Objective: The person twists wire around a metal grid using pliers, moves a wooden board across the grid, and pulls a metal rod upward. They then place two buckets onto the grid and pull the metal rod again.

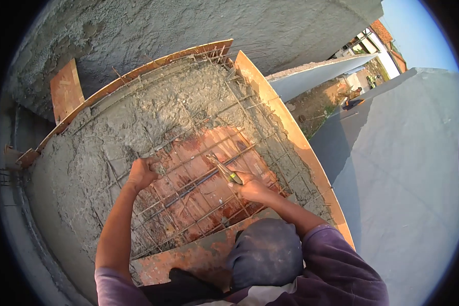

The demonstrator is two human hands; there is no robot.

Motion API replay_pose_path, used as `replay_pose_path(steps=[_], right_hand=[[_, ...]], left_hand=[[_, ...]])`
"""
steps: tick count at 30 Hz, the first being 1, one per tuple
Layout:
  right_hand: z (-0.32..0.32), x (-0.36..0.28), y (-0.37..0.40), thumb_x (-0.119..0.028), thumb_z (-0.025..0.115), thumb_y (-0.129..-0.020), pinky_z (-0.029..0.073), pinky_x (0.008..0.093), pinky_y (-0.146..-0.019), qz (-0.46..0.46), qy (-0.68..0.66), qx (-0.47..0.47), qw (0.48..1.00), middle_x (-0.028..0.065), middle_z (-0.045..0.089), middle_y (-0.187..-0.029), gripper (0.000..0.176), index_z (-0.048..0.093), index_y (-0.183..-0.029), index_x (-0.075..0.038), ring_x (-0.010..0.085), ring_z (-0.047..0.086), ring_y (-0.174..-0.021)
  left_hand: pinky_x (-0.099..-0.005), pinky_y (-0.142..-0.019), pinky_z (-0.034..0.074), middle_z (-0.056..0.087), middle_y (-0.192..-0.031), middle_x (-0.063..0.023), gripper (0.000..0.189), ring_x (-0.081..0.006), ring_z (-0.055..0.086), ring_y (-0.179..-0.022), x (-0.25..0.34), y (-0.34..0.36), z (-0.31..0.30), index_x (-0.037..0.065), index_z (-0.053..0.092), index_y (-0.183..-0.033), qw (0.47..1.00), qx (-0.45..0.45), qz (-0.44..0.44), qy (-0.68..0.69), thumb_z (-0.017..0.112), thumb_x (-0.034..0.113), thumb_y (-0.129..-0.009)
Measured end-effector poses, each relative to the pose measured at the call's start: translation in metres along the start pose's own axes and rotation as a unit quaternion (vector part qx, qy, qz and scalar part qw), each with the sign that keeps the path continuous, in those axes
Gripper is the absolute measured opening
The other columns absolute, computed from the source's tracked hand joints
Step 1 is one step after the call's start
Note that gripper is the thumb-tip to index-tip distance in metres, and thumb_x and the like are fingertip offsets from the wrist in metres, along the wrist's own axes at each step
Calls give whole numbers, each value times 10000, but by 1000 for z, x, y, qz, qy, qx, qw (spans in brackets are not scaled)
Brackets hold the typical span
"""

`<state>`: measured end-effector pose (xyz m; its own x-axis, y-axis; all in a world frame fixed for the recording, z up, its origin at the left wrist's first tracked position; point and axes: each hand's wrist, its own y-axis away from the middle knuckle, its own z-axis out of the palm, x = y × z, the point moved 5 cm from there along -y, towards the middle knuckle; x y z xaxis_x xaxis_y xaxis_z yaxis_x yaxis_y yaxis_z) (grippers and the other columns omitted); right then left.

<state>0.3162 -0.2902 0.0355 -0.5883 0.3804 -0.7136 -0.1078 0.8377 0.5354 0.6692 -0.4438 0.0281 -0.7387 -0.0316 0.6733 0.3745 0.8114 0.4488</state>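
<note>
My right hand [251, 186] is wrapped round the green and dark handles of a pair of pliers [224, 169], whose metal jaws point up and left over the rebar grid [186, 166]. To the left, my left hand [142, 174] is closed at the edge of the wet concrete [132, 109], beside the bars; what its fingers hold, if anything, is too small to make out. Under the bars lies a reddish board [209, 191] that concrete surrounds on its upper, left and right sides. A dark pipe runs diagonally through the grid.
Wooden form boards [290, 132] edge the concrete at the right and top. A loose board [66, 91] leans at the upper left. Rough grey walls [163, 30] rise beyond. My bent knee [268, 252] is close below my hands. People are visible far off at the upper right.
</note>
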Motion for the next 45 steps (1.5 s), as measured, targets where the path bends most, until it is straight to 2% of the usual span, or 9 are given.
replay_pose_path(steps=[5,9,17,20,24,30,31,39,45], right_hand=[[-20,-65,-11,-278,657,-982,511,409,-836,-104,-12,56,993,189,694,-999,373,621,-1268,-41,283,681,-952],[-10,-101,-19,-281,646,-989,523,430,-843,10,15,-31,999,181,703,-1021,448,581,-1335,-5,301,690,-970],[-24,-251,72,-289,653,-974,526,493,-907,-173,188,-56,965,259,632,-1195,610,446,-1482,-20,415,636,-1097],[-52,-301,134,-342,657,-966,511,488,-948,-186,186,-116,958,240,605,-1250,664,427,-1513,-43,417,624,-1119],[-105,-282,221,-345,613,-987,489,498,-984,-85,69,-68,992,228,597,-1315,653,399,-1547,-86,402,605,-1158],[-147,-90,450,-227,603,-891,525,458,-953,175,205,7,963,199,673,-1246,543,553,-1402,-49,367,638,-1177],[-186,-154,507,-244,619,-848,520,463,-973,317,136,28,938,233,673,-1234,551,584,-1352,-23,387,637,-1171],[-131,-144,744,-313,640,-819,525,468,-979,466,-44,134,874,276,691,-1169,458,719,-1113,28,428,658,-1121],[-134,-189,749,-298,668,-811,529,469,-967,403,-137,213,879,263,692,-1176,429,725,-1126,-12,432,658,-1112]], left_hand=[[-402,-838,604,751,-984,-180,708,-207,731,-823,25,5,1,-53,597,-1372,987,-39,-8,158,768,444,-897],[-450,-955,551,588,-1395,-233,1015,-310,686,-1117,67,22,32,-19,549,-1429,966,-110,37,233,716,753,-790],[-415,-986,520,678,-1191,-148,427,-255,647,-1127,187,107,17,21,625,-1250,725,-86,-89,678,599,388,-1034],[-420,-915,548,701,-1089,-150,308,-263,682,-1025,209,156,-29,-3,640,-1203,722,-44,-103,683,579,240,-1025],[-384,-774,561,687,-922,-135,290,-244,671,-812,203,239,-99,-60,622,-1127,874,70,-137,461,568,60,-869],[-343,-616,524,666,-827,-114,216,-199,636,-690,215,391,-197,-38,607,-1047,928,-12,-241,283,563,-40,-835],[-348,-595,527,665,-813,-122,172,-205,633,-660,218,416,-205,-36,607,-1021,922,-23,-261,285,586,-33,-849],[-372,-509,555,675,-725,-163,139,-232,668,-570,293,523,-241,-55,652,-909,892,-169,-356,221,713,69,-888],[-375,-561,560,708,-719,-139,318,-226,700,-615,334,476,-233,-44,719,-857,961,-227,-159,-5,785,266,-836]])
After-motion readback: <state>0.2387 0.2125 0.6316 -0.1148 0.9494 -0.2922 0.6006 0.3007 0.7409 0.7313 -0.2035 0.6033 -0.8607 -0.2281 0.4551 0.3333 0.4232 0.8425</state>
